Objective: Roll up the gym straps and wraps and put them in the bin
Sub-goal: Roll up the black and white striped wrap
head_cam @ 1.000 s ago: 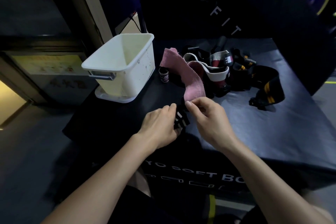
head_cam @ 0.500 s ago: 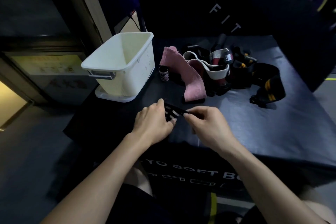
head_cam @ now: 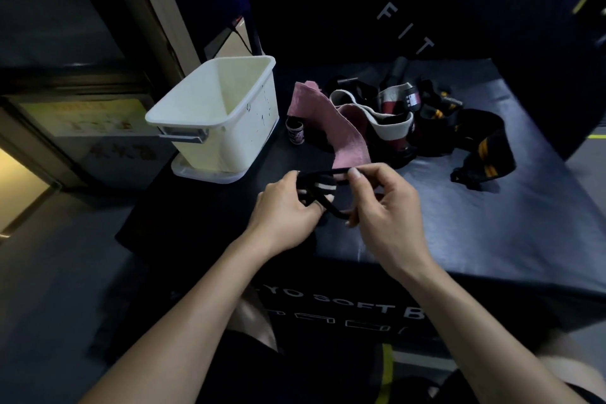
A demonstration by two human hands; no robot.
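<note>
**Loose strap, dark pile: where the roll could fail**

The table (head_cam: pixel 459 239), a dark padded surface, carries everything, and its colour is the first hazard: black straps on black padding are hard to pick out, so one could be overlooked when the pile is cleared.

The white bin (head_cam: pixel 210 118) stands at the table's far left corner on a shallow lid or tray (head_cam: pixel 203 175), close to the edge. It looks empty from this angle. A careless toss or a nudge could, by the look of it, shift it toward that edge.

The pile of straps and wraps (head_cam: pixel 410 121) lies tangled to the right of the bin: a pink wrap (head_cam: pixel 331 128), a white and maroon one (head_cam: pixel 387 118), and a black wrap with yellow stripes (head_cam: pixel 485 154). Pulling one free may drag its neighbours along or off the table. A small rolled wrap (head_cam: pixel 295 134) stands upright beside the pink one, not yet in the bin.

Above the near edge, the left hand (head_cam: pixel 285 216) grips a black strap with white stripes (head_cam: pixel 319 188), while the right hand (head_cam: pixel 383 207) pinches its thin black loop (head_cam: pixel 337 170) between thumb and forefinger. Both hands are closed on it. The strap hangs slack between them, so a loose start would likely let the roll spring open once dropped in the bin.
</note>
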